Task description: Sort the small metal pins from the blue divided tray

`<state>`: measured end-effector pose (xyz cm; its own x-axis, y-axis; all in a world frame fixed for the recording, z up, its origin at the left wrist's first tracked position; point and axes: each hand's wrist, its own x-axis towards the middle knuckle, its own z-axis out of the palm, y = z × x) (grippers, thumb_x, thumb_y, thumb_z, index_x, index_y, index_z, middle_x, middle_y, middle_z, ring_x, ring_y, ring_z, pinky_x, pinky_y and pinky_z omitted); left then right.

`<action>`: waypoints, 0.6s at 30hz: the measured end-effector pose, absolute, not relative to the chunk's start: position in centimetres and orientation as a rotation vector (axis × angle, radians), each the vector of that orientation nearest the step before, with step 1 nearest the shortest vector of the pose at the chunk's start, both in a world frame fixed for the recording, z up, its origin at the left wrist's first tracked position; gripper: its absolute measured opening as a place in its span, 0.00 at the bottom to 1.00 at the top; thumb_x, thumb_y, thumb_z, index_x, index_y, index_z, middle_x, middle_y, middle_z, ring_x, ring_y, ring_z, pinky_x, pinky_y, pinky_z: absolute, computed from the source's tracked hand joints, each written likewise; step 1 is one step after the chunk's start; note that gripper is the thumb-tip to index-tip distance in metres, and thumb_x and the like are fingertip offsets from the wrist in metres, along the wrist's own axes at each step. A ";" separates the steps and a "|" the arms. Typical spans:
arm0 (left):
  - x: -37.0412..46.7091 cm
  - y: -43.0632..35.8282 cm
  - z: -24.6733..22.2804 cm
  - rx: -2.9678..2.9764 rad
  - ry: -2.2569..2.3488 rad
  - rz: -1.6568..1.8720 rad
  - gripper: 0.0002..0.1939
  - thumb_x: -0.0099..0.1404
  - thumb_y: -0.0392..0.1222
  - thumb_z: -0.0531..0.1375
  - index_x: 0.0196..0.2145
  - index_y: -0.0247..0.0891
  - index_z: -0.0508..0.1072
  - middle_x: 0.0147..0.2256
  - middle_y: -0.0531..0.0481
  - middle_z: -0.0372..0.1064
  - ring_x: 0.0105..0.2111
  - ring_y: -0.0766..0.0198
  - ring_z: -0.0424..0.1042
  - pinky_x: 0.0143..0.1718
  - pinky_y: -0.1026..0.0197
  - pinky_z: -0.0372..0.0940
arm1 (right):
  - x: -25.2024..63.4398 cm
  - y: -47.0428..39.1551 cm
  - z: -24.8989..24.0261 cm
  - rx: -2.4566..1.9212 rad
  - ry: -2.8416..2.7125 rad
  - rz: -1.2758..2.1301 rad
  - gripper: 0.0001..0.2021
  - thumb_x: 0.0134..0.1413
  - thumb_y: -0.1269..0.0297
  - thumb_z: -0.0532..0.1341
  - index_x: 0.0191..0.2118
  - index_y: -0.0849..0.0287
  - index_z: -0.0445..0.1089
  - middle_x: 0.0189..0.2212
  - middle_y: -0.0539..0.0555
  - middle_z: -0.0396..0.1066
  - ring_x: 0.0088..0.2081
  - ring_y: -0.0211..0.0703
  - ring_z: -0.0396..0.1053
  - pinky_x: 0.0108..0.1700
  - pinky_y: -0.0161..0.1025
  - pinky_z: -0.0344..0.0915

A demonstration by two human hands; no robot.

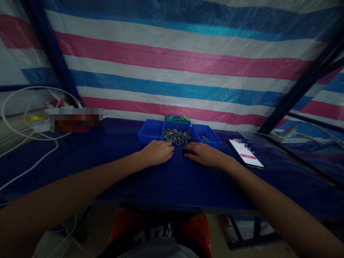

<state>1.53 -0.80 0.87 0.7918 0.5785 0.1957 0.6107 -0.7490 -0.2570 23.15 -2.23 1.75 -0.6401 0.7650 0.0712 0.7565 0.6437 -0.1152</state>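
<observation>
The left hand [158, 152] and right hand [201, 153] on the desk [177, 186] have bent fingers, but I can't tell how open or if they hold anything, and just past them small, thin, shiny silver bits [177, 136] lie heaped between 2 blue bins [147, 138].
</observation>
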 end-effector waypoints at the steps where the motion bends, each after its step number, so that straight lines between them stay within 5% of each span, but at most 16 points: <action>1: 1.5 -0.7 0.8 -2.683 -0.902 -0.154 0.12 0.66 0.41 0.48 0.36 0.37 0.70 0.36 0.48 0.69 0.36 0.61 0.70 0.30 0.63 0.63 | 23.1 -2.3 1.8 -1.279 -2.744 0.114 0.17 0.59 0.61 0.52 0.50 0.62 0.65 0.44 0.61 0.68 0.43 0.46 0.68 0.46 0.42 0.62; 18: 1.5 -0.6 0.5 -2.656 -0.954 -0.199 0.13 0.66 0.43 0.48 0.36 0.37 0.70 0.36 0.47 0.69 0.35 0.59 0.70 0.27 0.62 0.61 | 23.2 -2.2 1.6 -1.286 -2.747 0.102 0.17 0.59 0.61 0.52 0.51 0.61 0.65 0.45 0.60 0.68 0.43 0.46 0.68 0.46 0.42 0.62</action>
